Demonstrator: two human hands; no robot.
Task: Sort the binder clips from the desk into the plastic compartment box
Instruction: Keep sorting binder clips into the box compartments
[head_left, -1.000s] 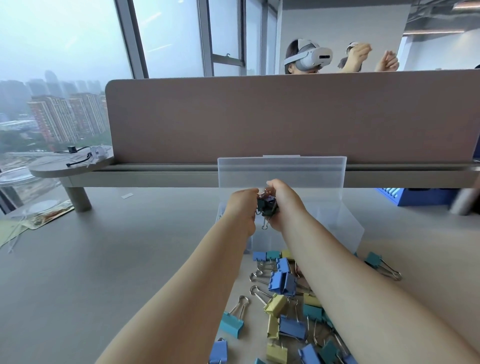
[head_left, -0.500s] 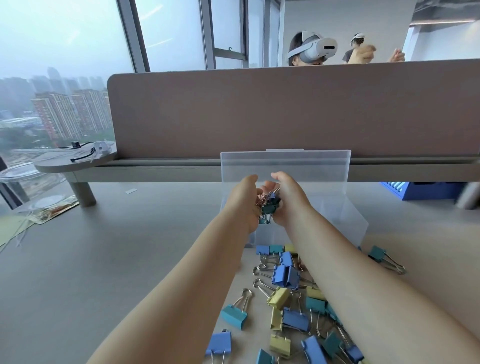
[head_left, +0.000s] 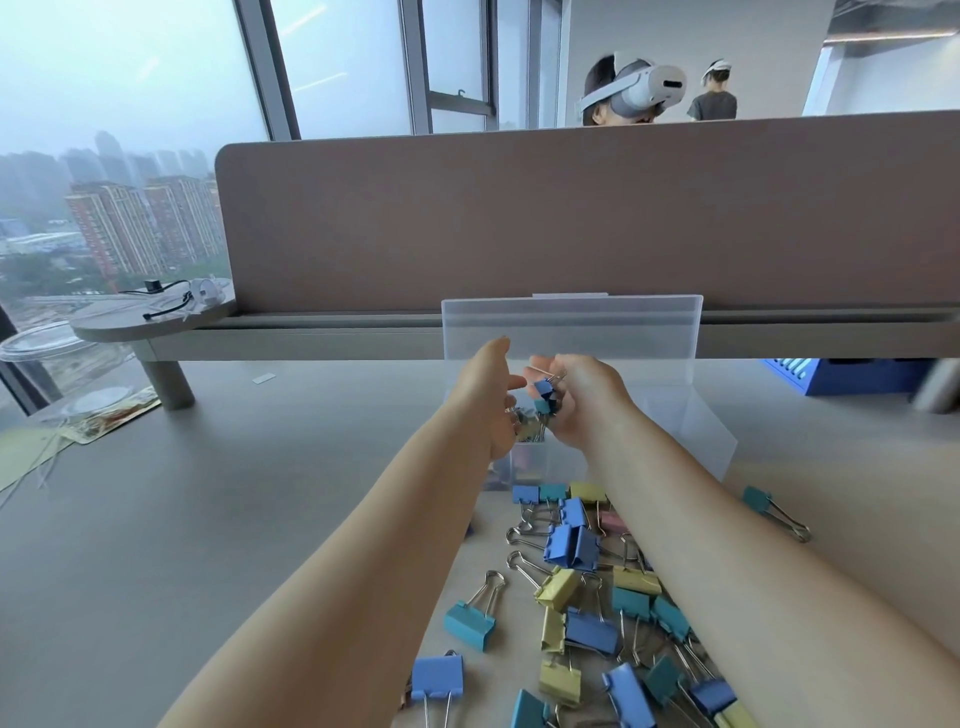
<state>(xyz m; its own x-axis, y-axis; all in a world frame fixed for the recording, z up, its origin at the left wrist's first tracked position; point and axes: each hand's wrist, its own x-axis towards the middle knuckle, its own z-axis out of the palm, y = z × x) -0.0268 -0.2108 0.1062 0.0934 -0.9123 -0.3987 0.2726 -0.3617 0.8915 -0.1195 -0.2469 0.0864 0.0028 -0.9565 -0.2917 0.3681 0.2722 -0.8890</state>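
A clear plastic compartment box (head_left: 693, 434) stands on the desk with its lid (head_left: 571, 325) raised upright at the back. Both my hands hover over its near left part. My right hand (head_left: 584, 402) grips a small bunch of binder clips (head_left: 543, 396), blue and teal, by their bodies. My left hand (head_left: 491, 400) is spread, its fingers straight and pointing up, palm facing the bunch. More small clips (head_left: 527, 428) show just below my palms; whether they are held or lie in the box I cannot tell. A loose pile of blue, teal and yellow binder clips (head_left: 582, 597) lies in front of the box.
A brown partition (head_left: 571, 218) closes the desk's far side, with a shelf below it. One teal clip (head_left: 774, 512) lies apart at the right. A blue rack (head_left: 831, 374) sits at the far right. Papers (head_left: 98, 421) lie at the left edge. Two people stand behind the partition.
My left hand has opened and drawn slightly away from the right, which keeps the bunch of clips. Both hands stay over the box.
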